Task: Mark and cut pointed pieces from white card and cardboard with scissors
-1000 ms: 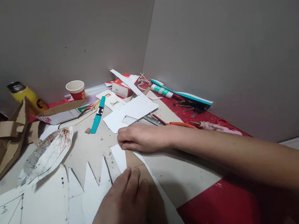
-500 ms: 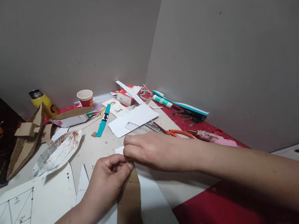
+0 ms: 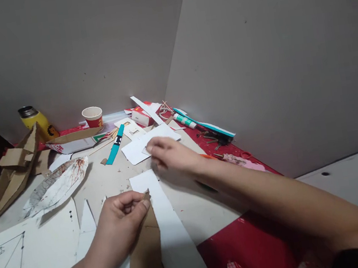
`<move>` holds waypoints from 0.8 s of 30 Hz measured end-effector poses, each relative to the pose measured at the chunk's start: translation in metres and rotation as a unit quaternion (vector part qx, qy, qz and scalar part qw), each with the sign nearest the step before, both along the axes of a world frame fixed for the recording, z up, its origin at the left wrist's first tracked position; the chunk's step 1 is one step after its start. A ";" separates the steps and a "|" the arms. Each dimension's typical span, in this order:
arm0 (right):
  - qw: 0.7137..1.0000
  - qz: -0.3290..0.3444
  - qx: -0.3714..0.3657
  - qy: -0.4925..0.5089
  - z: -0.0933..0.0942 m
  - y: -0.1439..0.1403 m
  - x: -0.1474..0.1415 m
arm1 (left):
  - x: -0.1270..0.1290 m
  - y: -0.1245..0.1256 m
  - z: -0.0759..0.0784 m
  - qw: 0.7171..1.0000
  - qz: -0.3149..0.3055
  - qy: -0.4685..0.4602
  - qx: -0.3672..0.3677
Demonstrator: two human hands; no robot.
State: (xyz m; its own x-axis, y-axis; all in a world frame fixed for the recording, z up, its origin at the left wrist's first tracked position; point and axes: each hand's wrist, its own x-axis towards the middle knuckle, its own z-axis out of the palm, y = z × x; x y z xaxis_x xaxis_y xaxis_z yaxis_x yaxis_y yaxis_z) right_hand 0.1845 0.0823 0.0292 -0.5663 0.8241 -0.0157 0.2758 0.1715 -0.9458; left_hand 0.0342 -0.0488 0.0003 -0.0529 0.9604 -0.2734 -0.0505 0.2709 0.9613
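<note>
My left hand [image 3: 127, 215] is closed in a pinch on the upper tip of a long brown cardboard strip [image 3: 145, 252]. The strip runs down toward the bottom edge, with a crease across it. Beside it on the right lies a long white card strip [image 3: 175, 240]. My right hand [image 3: 168, 153] is apart from the strip, over the near part of a white card [image 3: 149, 143]. Its fingers are loosely bent, and I see nothing held in them. The end of a clear ruler [image 3: 144, 151] shows by its fingertips; the rest is hidden under that hand.
Cardboard boat shapes [image 3: 13, 177], a painted paper boat [image 3: 60, 180] and a drawn plan [image 3: 7, 257] lie left. Behind are a yellow bottle [image 3: 37, 124], a paper cup [image 3: 93, 117] and a teal strip [image 3: 115, 146]. A glue tube [image 3: 184, 121] lies by the right wall.
My right hand has left the cardboard strip's tip and moved forward to the white card and ruler. The left hand keeps its pinch. The view has turned slightly right.
</note>
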 end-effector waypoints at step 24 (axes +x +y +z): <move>0.980 -0.082 -0.149 0.103 -0.013 -0.024 0.065 | 0.015 -0.029 -0.017 0.703 -0.187 0.618 0.297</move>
State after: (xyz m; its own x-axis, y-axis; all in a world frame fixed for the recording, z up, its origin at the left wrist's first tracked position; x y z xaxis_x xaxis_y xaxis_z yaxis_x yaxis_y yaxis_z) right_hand 0.2500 0.0579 0.0157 -0.4438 0.8801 -0.1685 0.0743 -0.1512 -0.9857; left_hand 0.0490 -0.0781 -0.0163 0.3894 0.8955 0.2156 0.8913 -0.4254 0.1571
